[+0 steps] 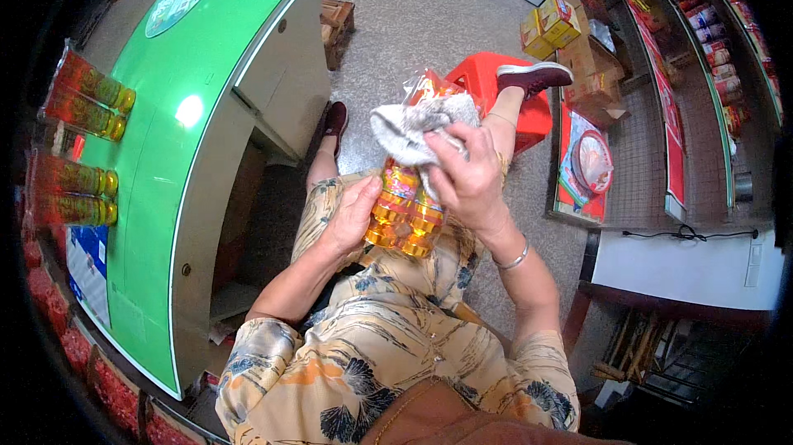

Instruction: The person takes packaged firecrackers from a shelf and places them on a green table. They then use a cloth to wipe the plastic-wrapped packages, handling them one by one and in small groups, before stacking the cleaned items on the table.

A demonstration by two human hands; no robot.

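My left hand (pixel 356 212) grips the left side of a plastic-wrapped pair of red-and-gold containers (pixel 404 222) above my lap. A grey-white cloth (pixel 427 126) lies over the middle of the pack, bunched under the fingers of my right hand (pixel 468 175). The pack's gold ends point toward me, while its clear wrap sticks out past the cloth at the far end. Two similar wrapped pairs, one farther (pixel 90 95) and one nearer (pixel 74 191), lie on the green counter (pixel 161 104) at my left.
A red plastic stool (pixel 536 116) stands beyond my right hand, with my foot on it. Right of it are yellow boxes (pixel 551 23), cardboard cartons (pixel 588 67), a red-rimmed basin (pixel 591 160) and shelves of packaged goods (pixel 712 42). A wooden stool (pixel 336 26) stands beyond the counter.
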